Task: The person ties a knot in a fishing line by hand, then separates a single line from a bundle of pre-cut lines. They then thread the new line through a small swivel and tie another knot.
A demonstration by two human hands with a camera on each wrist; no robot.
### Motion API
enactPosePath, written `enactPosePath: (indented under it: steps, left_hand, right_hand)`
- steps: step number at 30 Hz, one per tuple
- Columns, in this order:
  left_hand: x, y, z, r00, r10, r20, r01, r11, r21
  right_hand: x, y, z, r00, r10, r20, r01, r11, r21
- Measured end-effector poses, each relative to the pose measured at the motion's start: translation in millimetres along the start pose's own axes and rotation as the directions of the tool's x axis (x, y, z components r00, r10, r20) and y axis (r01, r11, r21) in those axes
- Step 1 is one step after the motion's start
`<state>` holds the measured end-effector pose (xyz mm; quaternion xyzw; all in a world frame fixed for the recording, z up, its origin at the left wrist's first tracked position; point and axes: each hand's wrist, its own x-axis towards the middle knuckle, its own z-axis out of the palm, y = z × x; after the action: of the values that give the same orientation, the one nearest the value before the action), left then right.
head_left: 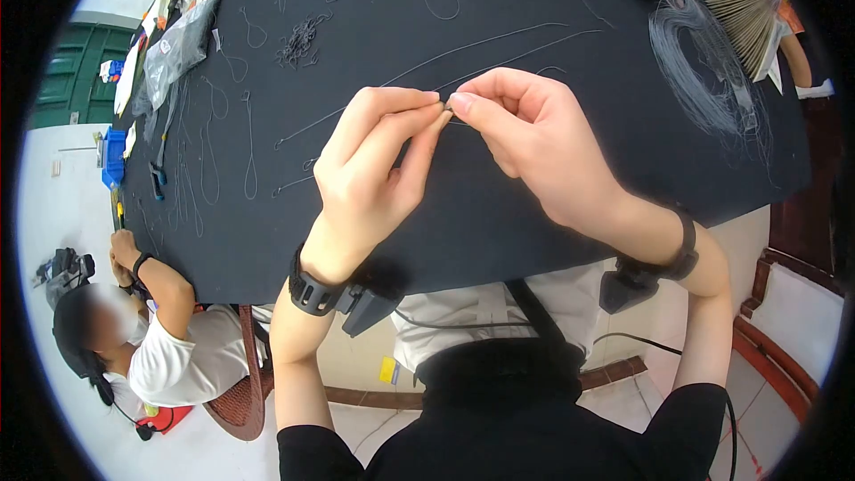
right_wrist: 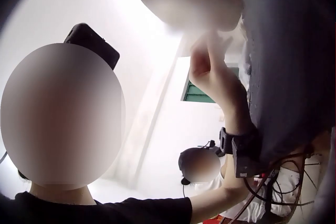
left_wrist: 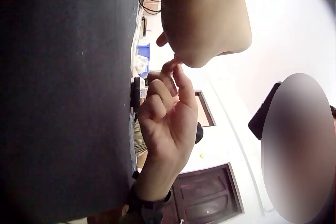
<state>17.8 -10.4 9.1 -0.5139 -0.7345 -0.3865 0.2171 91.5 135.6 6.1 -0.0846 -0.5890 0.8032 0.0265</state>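
In the head view the left hand (head_left: pixel 378 151) and the right hand (head_left: pixel 548 138) meet fingertip to fingertip above the dark table. Each pinches, between thumb and fingers, a tiny brownish bit (head_left: pixel 448 106), too small to identify. Long thin wires (head_left: pixel 499 37) lie on the cloth beyond and partly behind the hands. The left wrist view has the right hand (left_wrist: pixel 168 119) with its thumb and index finger together, while the near left hand (left_wrist: pixel 205 19) hides the held bit. Blur covers the fingertips of the left hand (right_wrist: pixel 210 69) in the right wrist view.
Wire loops (head_left: pixel 250 147) and a dark tangled pile (head_left: pixel 303 40) lie on the black cloth (head_left: pixel 499 240) to the left. A wire bundle (head_left: pixel 690 53) and fanned strips (head_left: pixel 737 22) are at the right. Another person (head_left: pixel 169 347) sits at the left edge.
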Motion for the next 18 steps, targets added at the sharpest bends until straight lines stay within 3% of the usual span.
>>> enactPosePath:
  steps: [9, 18]
  left_hand:
    - [1.0, 1.3, 0.4, 0.993, -0.117, 0.011, 0.117, 0.993, 0.014]
    - [0.6, -4.4, 4.1, 0.997, -0.064, 0.030, 0.064, 0.998, -0.002]
  right_hand:
    - [4.0, 3.1, -1.5, 0.996, -0.091, -0.026, 0.086, 0.985, -0.152]
    - [6.8, 10.5, -1.6, 0.984, -0.178, -0.024, 0.168, 0.959, -0.228]
